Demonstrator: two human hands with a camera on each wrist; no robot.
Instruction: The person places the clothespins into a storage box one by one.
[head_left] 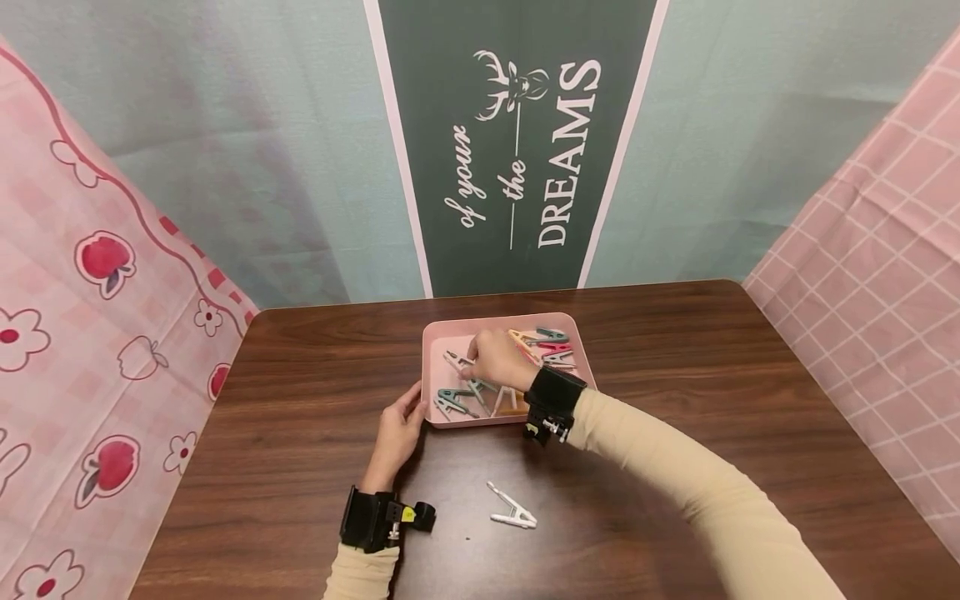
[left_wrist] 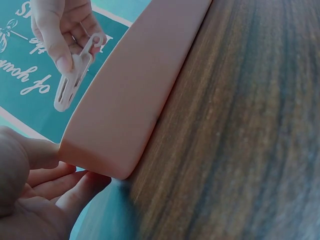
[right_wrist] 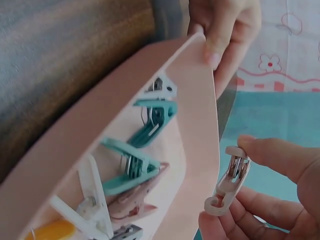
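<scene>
A shallow pink tray [head_left: 439, 358] holds several clothespins. My left hand [head_left: 397, 429] grips the tray's near left corner; its thumb lies at the rim [right_wrist: 216, 100] and its other fingers are against the outside. Over the tray, my right hand [head_left: 501, 360] pinches a pale clothespin [right_wrist: 231, 182] between thumb and fingers, and the left wrist view also shows this clothespin [left_wrist: 75, 82] raised above the rim. Below it lie teal clothespins [right_wrist: 132, 165], a dusky pink one [right_wrist: 132, 200] and a white one [right_wrist: 92, 195].
A white clothespin [head_left: 513, 512] lies on the brown wooden table [head_left: 315, 375] in front of the tray. More clothespins, among them a red one [head_left: 557, 348], are at the tray's right end. Curtains with prints hang behind the table and on both sides.
</scene>
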